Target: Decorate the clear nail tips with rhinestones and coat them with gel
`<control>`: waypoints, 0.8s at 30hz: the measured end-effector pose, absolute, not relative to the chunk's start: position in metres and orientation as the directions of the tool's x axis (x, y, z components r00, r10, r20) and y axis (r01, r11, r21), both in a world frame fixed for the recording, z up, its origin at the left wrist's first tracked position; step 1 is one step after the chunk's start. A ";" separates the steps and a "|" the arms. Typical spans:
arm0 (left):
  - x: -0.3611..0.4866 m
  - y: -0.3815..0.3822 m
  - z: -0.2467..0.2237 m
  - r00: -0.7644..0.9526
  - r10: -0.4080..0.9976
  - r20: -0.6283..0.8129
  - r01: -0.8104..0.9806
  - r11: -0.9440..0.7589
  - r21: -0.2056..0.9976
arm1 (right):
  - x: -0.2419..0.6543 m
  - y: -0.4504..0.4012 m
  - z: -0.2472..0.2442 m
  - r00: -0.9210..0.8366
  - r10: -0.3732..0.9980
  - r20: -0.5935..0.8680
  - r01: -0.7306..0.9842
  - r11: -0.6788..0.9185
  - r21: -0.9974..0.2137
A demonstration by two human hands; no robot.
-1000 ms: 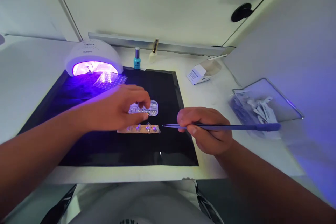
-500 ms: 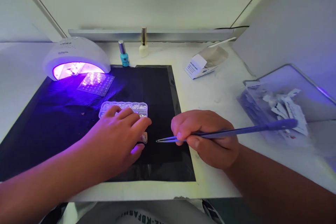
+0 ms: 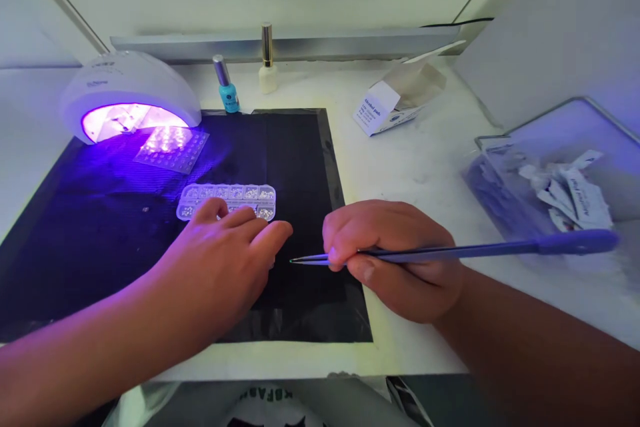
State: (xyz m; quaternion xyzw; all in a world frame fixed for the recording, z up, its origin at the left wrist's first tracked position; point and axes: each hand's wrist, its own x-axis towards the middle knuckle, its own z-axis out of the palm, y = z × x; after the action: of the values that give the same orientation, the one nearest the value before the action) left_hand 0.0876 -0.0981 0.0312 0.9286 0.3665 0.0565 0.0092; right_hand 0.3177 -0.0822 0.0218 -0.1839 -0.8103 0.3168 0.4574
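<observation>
My right hand (image 3: 393, 257) is closed round a pair of purple tweezers (image 3: 450, 252), whose thin tips point left. A tiny greenish speck shows at the tips, too small to name. Just left of them, my left hand (image 3: 235, 250) is curled over the black mat (image 3: 310, 180), thumb tucked out of sight. What its fingers close on is mostly hidden; only a sliver of something pale shows beneath the index finger. Beyond that hand lies a clear rhinestone case (image 3: 225, 192) with small compartments of sparkling stones, its front row partly covered by my fingers.
A white nail lamp (image 3: 135, 83) glows purple at back left, over part of a clear sheet of dots (image 3: 175, 150). Blue (image 3: 229, 97) and cream (image 3: 268, 77) polish bottles stand behind the mat. Rightward are an opened alcohol pads box (image 3: 383, 107) and a clear bin (image 3: 500, 193) of packets.
The view has shifted slightly. My left hand has turned so that its thumb and the pale piece are now nearly hidden. The tweezer tips are closer to the left fingers.
</observation>
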 end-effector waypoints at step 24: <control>0.058 -0.102 0.056 0.683 0.708 0.179 0.623 -0.692 0.364 | 0.310 -0.085 0.017 -0.658 0.558 0.505 0.160 0.759 -0.631</control>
State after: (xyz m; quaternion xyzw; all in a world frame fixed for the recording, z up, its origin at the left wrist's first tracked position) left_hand 0.0579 -0.1023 0.0556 0.9068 0.3669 0.1546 0.1384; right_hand 0.3097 -0.0850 0.0172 -0.2072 -0.8670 0.2784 0.3578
